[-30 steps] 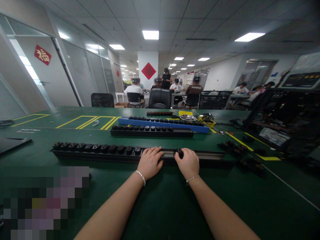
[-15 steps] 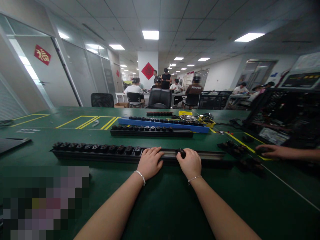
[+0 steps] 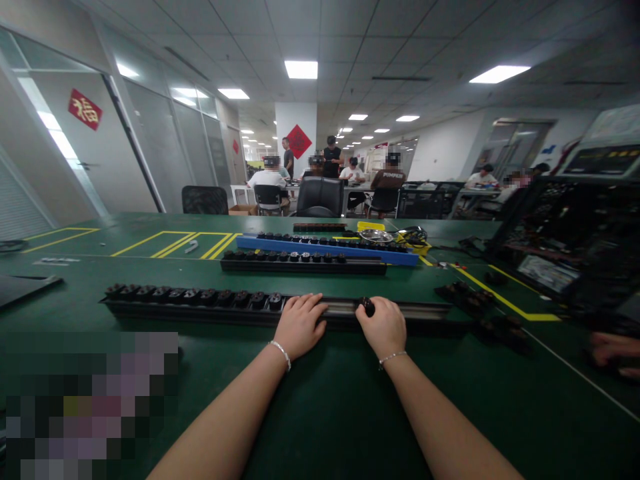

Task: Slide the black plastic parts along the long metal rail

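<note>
A long black power track [image 3: 200, 315] lies crosswise in front of me, with a row of round black sockets [image 3: 241, 298] seated along its left part. My left hand [image 3: 301, 325] rests over the middle of the track, just right of the last visible socket. Its fingers reach over the top and the thumb lies on the near side; what is under the palm is hidden. My right hand [image 3: 384, 325] pinches a single black socket [image 3: 367, 306] at the track's groove, to the right of my left hand. Whether this socket is seated cannot be told.
Behind stand another black track with sockets [image 3: 303, 265], a blue tray with sockets [image 3: 327, 248] and a metal dish [image 3: 376, 236]. Loose black parts [image 3: 465, 297] lie to the right. Another person's hand [image 3: 615, 350] is at the right edge, below a dark open rack [image 3: 555, 233].
My right hand has shifted slightly right along the track with the socket. My left hand has stayed put. The other person's hand has drawn back toward the right edge, holding something dark.
</note>
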Motion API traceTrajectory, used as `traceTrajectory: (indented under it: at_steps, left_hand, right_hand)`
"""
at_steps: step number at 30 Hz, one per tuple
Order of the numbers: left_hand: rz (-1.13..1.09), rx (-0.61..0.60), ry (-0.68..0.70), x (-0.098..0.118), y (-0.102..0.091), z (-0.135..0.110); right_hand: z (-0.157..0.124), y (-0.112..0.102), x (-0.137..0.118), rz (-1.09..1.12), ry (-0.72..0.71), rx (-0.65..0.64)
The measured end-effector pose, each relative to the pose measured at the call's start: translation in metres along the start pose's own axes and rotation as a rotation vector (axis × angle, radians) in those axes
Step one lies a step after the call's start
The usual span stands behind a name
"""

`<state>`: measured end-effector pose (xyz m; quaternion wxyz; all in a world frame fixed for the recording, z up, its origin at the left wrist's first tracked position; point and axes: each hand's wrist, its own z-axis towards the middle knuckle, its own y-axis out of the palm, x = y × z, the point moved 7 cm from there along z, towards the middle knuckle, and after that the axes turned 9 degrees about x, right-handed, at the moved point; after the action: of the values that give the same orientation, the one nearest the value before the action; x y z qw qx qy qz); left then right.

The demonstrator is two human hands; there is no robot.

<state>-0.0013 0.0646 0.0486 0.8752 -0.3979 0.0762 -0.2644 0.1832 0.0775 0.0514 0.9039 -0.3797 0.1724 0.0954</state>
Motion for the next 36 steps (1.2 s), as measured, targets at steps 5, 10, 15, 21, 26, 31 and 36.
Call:
traceTrajectory:
  at_steps: [5, 10, 15, 21, 26, 31, 36]
  left_hand:
    - [-0.004, 0.006, -0.005, 0.000, -0.001, 0.000]
    - [-0.002, 0.006, -0.003, 0.000, -0.001, 0.000]
    - [-0.007, -0.003, -0.003, 0.000, 0.000, 0.000]
    - [0.000, -0.018, -0.004, 0.000, 0.001, 0.000]
    - [0.003, -0.013, 0.002, 0.000, 0.001, 0.000]
    - [0.009, -0.014, 0.003, -0.001, 0.002, 0.000]
    - [0.014, -0.017, 0.002, -0.002, 0.004, -0.001]
  right_hand:
    - [0.000, 0.000, 0.002, -0.005, -0.001, 0.010]
    - [0.001, -0.001, 0.004, -0.006, 0.004, 0.008]
    - [0.003, -0.004, 0.006, -0.024, 0.023, -0.011]
    - [0.003, -0.006, 0.009, -0.017, 0.034, -0.021]
    - [0.004, -0.006, 0.011, -0.014, 0.031, -0.001]
    - [0.005, -0.006, 0.013, -0.042, 0.039, 0.003]
    - [0.006, -0.009, 0.014, -0.066, 0.047, -0.010]
